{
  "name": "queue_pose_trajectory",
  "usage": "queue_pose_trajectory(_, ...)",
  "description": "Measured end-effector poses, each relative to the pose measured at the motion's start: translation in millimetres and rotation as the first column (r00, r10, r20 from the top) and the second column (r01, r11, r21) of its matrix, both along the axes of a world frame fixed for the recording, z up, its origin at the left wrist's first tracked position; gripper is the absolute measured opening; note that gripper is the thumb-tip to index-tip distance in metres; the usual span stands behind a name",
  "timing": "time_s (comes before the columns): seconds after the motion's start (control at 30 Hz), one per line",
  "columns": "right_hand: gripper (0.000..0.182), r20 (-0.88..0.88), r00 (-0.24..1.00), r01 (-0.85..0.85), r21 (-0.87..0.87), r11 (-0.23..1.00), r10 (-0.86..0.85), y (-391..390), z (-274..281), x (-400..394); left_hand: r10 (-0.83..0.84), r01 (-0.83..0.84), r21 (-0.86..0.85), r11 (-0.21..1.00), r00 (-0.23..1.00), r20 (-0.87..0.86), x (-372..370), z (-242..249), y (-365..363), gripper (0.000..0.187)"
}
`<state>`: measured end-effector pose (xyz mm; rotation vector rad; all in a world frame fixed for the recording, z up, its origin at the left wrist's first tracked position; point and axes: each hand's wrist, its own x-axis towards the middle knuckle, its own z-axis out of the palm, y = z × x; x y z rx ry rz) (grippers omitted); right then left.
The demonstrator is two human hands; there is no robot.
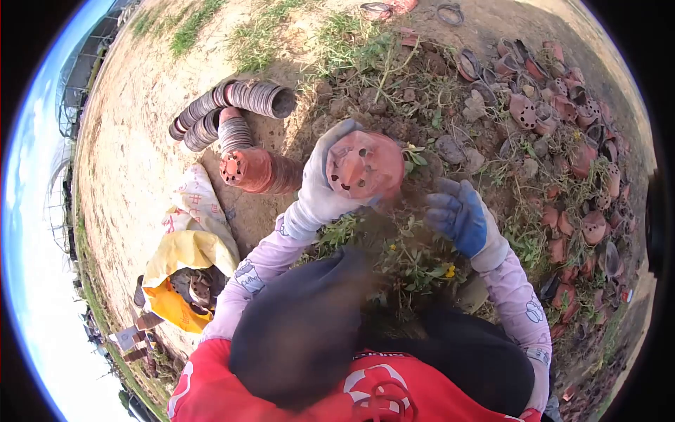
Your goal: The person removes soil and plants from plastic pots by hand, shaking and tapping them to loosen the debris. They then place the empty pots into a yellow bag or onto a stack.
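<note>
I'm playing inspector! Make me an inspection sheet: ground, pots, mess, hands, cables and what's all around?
Surface: sandy ground, sunlit at left.
Job's things: reddish pot, its holed base facing the camera; nested dark pots and a reddish stack on the ground at left.
Clutter: loose pots strewn at right, among weeds and clods; an open yellow sack at left with things inside.
Hands: both gloved; left hand holds the pot, right hand is open beside it, with nothing visible in its grasp.
Cables: nothing seen.
Surroundings: framed structures and sky at far left.
</note>
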<state>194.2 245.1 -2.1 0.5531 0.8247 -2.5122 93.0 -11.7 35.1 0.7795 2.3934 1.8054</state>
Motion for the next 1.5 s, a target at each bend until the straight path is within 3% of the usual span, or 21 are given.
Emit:
queue_pose_trajectory(0.07,0.045,0.063,0.998,0.005,0.066,0.998,-0.009,10.7,-14.3,10.5,0.308,-0.337,-0.050,0.940,0.904,-0.296,-6.1,20.6,-53.3,0.096)
queue_pose_trajectory(0.1,0.045,0.055,0.998,-0.015,0.056,0.998,0.012,15.3,-22.2,15.8,0.459,-0.524,-0.084,0.847,0.803,-0.381,-12.2,18.4,-86.1,0.095)
queue_pose_trajectory(0.17,0.038,0.067,0.997,0.039,0.143,0.989,-0.049,21.3,-35.2,22.6,0.665,-0.730,-0.056,0.681,0.649,-0.369,-13.6,19.3,-128.8,0.092)
queue_pose_trajectory(0.27,0.032,0.151,0.986,0.041,0.160,0.986,-0.065,19.1,-35.3,21.8,0.670,-0.699,-0.032,0.714,0.696,-0.256,-19.3,-21.2,-182.2,0.085)
queue_pose_trajectory(0.33,0.031,0.158,0.984,0.051,0.188,0.981,-0.081,13.9,-30.9,23.8,0.653,-0.690,-0.154,0.708,0.721,-0.230,-19.4,-41.3,-176.6,0.082)
queue_pose_trajectory(0.37,0.031,0.157,0.983,0.062,0.212,0.975,-0.097,13.3,-28.5,23.6,0.686,-0.703,-0.095,0.705,0.710,-0.162,-21.9,-54.1,-177.9,0.086)
queue_pose_trajectory(0.53,0.033,0.156,0.983,0.055,0.238,0.970,-0.094,14.2,-32.1,25.8,0.618,-0.633,-0.110,0.767,0.773,-0.139,-18.7,-68.2,-179.7,0.083)
queue_pose_trajectory(0.73,0.032,0.196,0.979,0.015,0.221,0.975,-0.060,14.9,-40.6,30.3,0.618,-0.561,-0.418,0.715,0.786,0.002,-20.5,-78.1,-209.5,0.106)
queue_pose_trajectory(0.8,0.032,0.172,0.984,0.014,0.230,0.973,-0.055,16.6,-32.8,33.7,0.523,-0.501,-0.333,0.799,0.852,-0.026,-15.9,-72.2,-218.7,0.111)
queue_pose_trajectory(0.87,0.032,0.197,0.977,0.032,0.232,0.972,-0.079,20.6,-31.2,36.5,0.568,-0.565,-0.094,0.820,0.823,0.012,-7.8,-35.7,-213.1,0.114)
queue_pose_trajectory(0.97,0.035,0.170,0.985,-0.007,0.256,0.967,-0.038,25.5,-26.2,35.7,0.498,-0.494,-0.089,0.865,0.867,0.028,-16.4,-18.3,-220.0,0.115)
queue_pose_trajectory(1.03,0.036,0.111,0.994,-0.043,0.281,0.959,0.012,26.0,-12.0,27.4,0.489,-0.498,0.012,0.867,0.856,0.169,-20.3,-27.3,-222.0,0.115)
queue_pose_trajectory(1.1,0.045,-0.014,0.970,-0.193,0.571,0.798,0.244,26.4,15.1,17.1,0.484,-0.511,0.092,0.855,0.848,0.217,-23.3,-44.6,-222.9,0.115)
queue_pose_trajectory(1.13,0.045,-0.011,0.966,-0.203,0.580,0.789,0.257,23.0,28.1,11.1,0.492,-0.522,0.102,0.847,0.842,0.223,-22.9,-46.5,-218.1,0.115)
queue_pose_trajectory(1.2,0.057,-0.209,0.813,-0.158,0.819,0.551,0.544,8.6,57.6,-4.9,0.449,-0.460,0.091,0.883,0.886,0.117,-20.7,-49.6,-209.3,0.105)
queue_pose_trajectory(1.23,0.068,-0.162,0.686,-0.178,0.908,0.379,0.710,-2.2,75.5,-21.3,0.463,-0.472,0.077,0.878,0.880,0.106,-21.1,-49.1,-207.2,0.109)
queue_pose_trajectory(1.3,0.075,-0.163,0.478,-0.018,0.981,0.195,0.863,-40.0,93.7,-51.0,0.461,-0.468,0.076,0.880,0.883,0.091,-23.0,-52.1,-207.0,0.110)
queue_pose_trajectory(1.37,0.084,-0.301,0.325,0.149,0.952,0.265,0.897,-87.3,89.0,-80.4,0.451,-0.463,0.091,0.882,0.884,0.121,-25.4,-55.3,-202.5,0.113)
queue_pose_trajectory(1.43,0.093,-0.392,0.198,0.292,0.899,0.328,0.899,-141.2,79.2,-111.2,0.454,-0.455,-0.025,0.890,0.883,0.120,-26.8,-74.6,-208.3,0.106)
queue_pose_trajectory(1.47,0.096,-0.452,0.169,0.310,0.868,0.388,0.876,-168.9,71.9,-126.4,0.461,-0.454,-0.085,0.887,0.880,0.113,-26.0,-80.2,-205.1,0.103)
queue_pose_trajectory(1.5,0.098,-0.518,0.184,0.305,0.838,0.453,0.835,-197.6,61.0,-140.2,0.434,-0.433,-0.034,0.901,0.891,0.136,-26.1,-85.7,-201.4,0.100)
